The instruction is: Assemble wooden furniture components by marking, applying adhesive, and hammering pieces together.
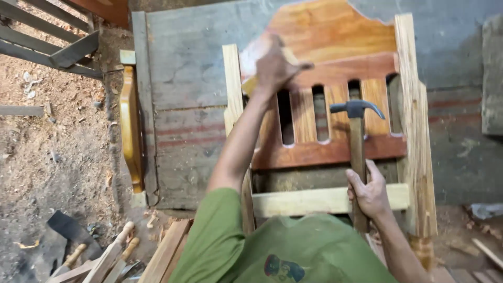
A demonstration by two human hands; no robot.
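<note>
The right hand (371, 195) is closed around the wooden handle of a claw hammer (357, 131), head up, in front of the chair back (335, 78). The left hand (273, 67) grips the top of that reddish slatted panel — fingers curled over its edge (blurred, so what else it may hold is unclear). Pale rails frame it. Behind stands a grey board wall (188, 78); sawdust floor (52, 147) and turned legs (112, 251) lie left, partly cut off.

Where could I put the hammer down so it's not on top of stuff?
The grey board left of the chair back lies bare. So does the dirt beyond the yellow wooden piece. Bottom left is crowded with turned sticks and planks.
</note>
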